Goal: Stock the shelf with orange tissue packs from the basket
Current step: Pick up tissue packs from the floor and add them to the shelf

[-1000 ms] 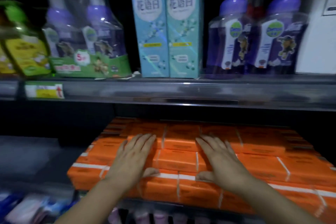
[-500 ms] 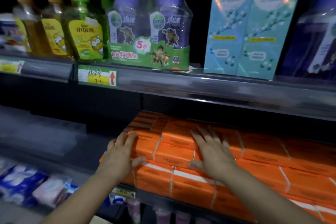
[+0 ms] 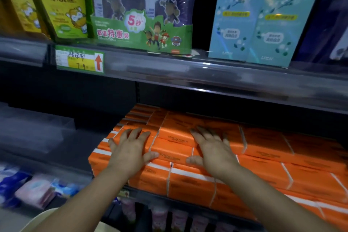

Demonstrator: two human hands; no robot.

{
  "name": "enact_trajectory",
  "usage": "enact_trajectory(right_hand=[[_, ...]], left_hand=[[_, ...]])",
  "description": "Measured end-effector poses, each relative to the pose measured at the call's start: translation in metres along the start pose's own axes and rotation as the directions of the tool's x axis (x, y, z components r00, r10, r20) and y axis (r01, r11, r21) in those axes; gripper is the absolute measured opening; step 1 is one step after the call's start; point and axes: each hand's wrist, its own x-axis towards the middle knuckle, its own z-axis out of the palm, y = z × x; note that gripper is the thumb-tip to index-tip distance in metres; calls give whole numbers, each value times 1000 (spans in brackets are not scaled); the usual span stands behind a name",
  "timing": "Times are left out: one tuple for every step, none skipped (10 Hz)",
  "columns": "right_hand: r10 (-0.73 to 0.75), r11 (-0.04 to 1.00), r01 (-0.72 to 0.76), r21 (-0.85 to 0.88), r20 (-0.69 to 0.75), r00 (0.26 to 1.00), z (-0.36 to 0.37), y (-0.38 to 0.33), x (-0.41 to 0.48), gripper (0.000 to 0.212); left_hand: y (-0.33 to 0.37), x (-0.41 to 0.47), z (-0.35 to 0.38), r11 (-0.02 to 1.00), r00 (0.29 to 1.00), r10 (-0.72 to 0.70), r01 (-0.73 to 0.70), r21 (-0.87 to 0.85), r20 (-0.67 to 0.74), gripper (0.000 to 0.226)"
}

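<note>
**Both palms flat on the orange stack**

Your left hand (image 3: 130, 153) and right hand (image 3: 212, 151) both lie palm-down with straight, spread fingers. They press on the orange plastic-wrapped tissue packs (image 3: 267, 145) and grip nothing. The packs are stacked in layers on the dark lower shelf (image 3: 145, 195), with white bands along their front faces. Between your two thumbs, two pack faces read "COTTON TISSUE"; the smaller print under it is too blurred to read.

On the grey upper shelf rail (image 3: 207, 75) a green and yellow price tag (image 3: 80, 60) carries a red upward arrow. Its handwriting and numbers are not legible. Above it stands a purple twin-pack of foam soap bottles (image 3: 143, 11) marked "Dettol" and "泡沫". Its green sleeve shows "5秒", "超值特惠装" and cartoon dogs. To the left is a green bottle with a yellow label (image 3: 64, 9), whose characters are smeared. To the right stand two tall teal cardboard boxes (image 3: 250, 15) with unreadable small print.

All these items are cut off by the top edge of the view. The stack runs out of view at the right, and its back rows fade into shadow. Your left hand sits near the stack's left edge, and dark shelf surface shows beyond that edge. A dark gap separates the top layer from the shelf above. Pink and blue soft packs (image 3: 35, 190) lie blurred at the lower left.
</note>
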Motion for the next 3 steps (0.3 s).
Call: enact_trajectory(right_hand=[[-4,1000,4,5,-7,1000,1,1,0,85],[-11,1000,11,14,-7,1000,-1,1,-3,86],[-29,999,31,43,-40,999,-7,3,-13,85]], left_hand=[[1,-1,-2,1000,1000,-4,4,11,15,78],[5,-5,-7,998,999,-18,16,62,43,80],[12,-14,-15,991,1000,18,-15,130,-17,81]])
